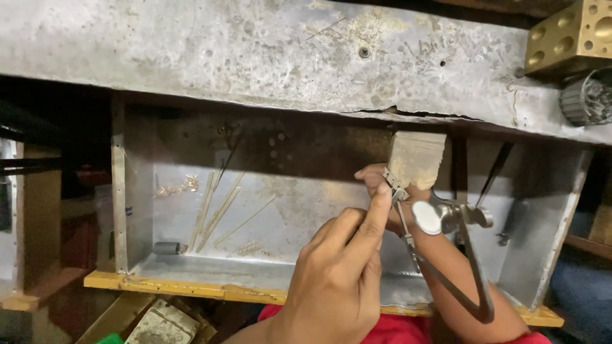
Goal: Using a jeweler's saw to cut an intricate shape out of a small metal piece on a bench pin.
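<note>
Our left hand is pinching a small metal piece against the worn wooden peg — our right hand is gripping the metal-framed saw, fingers closed, at the bench's front edge.

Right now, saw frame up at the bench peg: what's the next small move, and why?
Probably a short, light saw stroke, kept upright. The saw frame hangs beside the wooden bench peg, its blade running up to the small metal piece. The left hand has a fingertip pressed on that piece; the right hand is mostly hidden behind it, so its grip is unclear.
</note>
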